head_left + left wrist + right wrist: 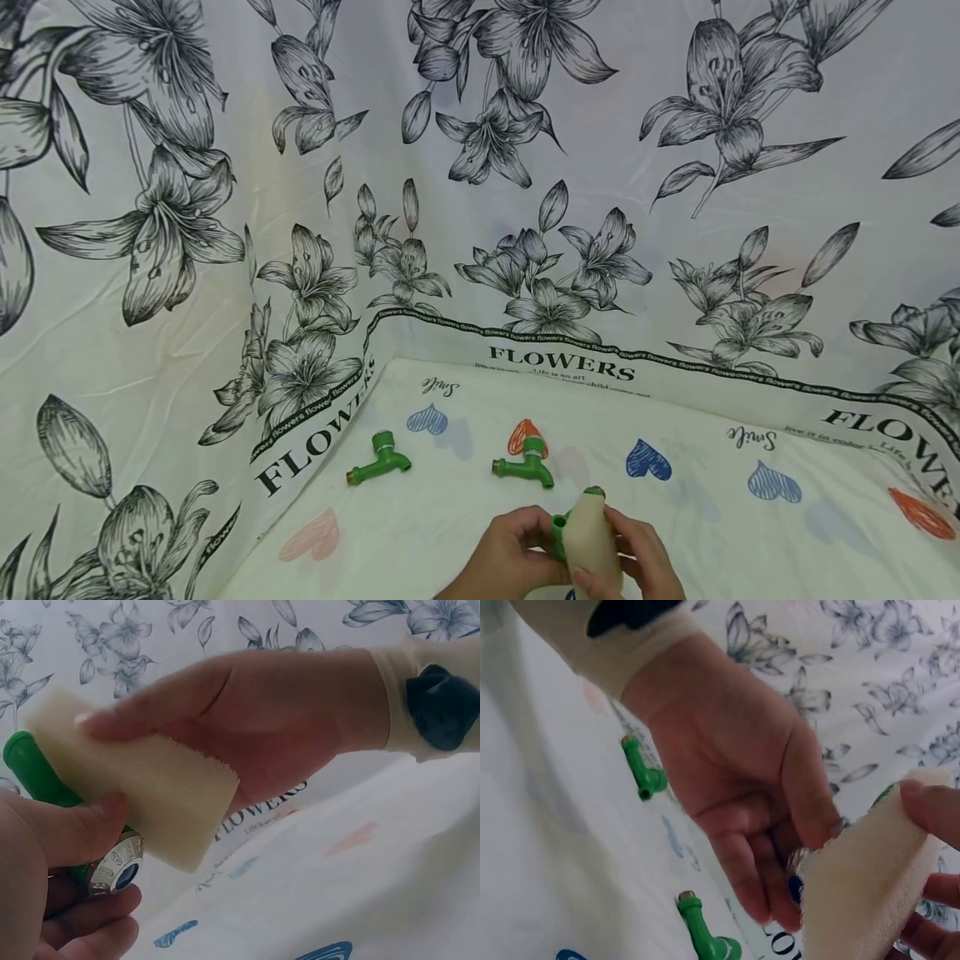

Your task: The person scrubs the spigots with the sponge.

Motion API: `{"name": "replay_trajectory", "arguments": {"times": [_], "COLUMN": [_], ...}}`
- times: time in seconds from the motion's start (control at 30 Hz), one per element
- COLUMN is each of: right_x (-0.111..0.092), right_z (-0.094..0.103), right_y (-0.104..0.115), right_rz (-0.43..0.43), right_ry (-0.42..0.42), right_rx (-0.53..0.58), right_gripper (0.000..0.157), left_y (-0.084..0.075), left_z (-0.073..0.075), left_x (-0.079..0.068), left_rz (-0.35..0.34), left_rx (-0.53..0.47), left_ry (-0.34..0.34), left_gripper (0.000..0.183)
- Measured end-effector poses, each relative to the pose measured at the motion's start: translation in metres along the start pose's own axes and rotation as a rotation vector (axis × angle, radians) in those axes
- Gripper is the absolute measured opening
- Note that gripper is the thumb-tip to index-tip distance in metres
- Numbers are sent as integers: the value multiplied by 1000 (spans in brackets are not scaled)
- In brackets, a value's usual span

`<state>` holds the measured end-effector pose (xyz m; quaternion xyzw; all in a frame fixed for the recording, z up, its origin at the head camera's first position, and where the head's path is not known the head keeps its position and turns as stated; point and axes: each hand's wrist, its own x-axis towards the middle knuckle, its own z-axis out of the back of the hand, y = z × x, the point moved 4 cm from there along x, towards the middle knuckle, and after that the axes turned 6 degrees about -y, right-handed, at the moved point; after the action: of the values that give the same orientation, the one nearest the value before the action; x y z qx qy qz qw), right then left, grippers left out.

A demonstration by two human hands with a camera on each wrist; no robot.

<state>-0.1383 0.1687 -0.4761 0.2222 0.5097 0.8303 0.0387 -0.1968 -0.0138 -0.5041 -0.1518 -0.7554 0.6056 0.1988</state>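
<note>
left hand (513,552) grips a green tap (559,535); silver, blue-centred end visible in left wrist view. right hand (647,552) grips a cream sponge (590,542), partly hiding the tap. second green tap (525,472) beyond, on white heart-printed cloth (720,542); third green tap (381,461) farther left.

Green faucets: quantity three, comprising the far-left faucet (384,458), the far-right faucet (527,472) and the near, held faucet (36,772). Cream sponge (591,542): quantity one. Hands: quantity two, left hand (510,554) and right hand (649,557). Cream cuffs (397,690): quantity two, one per wrist. "Smile" prints (440,387): two. Large "FLOWERS" prints (562,364): three. Heart prints (648,461): at least six; faint ones prevent exact counting.
</note>
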Motion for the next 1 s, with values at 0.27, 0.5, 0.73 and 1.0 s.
{"name": "replay_trajectory", "arguments": {"times": [0.27, 0.5, 0.73, 1.0], "right_x": [-5, -4, 1, 9], "right_z": [-3, -3, 0, 5], "right_y": [6, 3, -2, -12], "right_rz": [96, 112, 72, 50], "right_ry": [19, 10, -18, -42], "right_rx": [24, 40, -12, -99], "right_gripper": [71, 72, 70, 70], "left_y": [3, 5, 1, 0], "left_z": [3, 3, 1, -2], "left_x": [1, 1, 1, 0], "left_rz": [43, 62, 54, 22], "left_rx": [-1, -18, 1, -64], "left_ry": [-34, -40, -41, 21], "left_gripper": [18, 18, 19, 26]}}
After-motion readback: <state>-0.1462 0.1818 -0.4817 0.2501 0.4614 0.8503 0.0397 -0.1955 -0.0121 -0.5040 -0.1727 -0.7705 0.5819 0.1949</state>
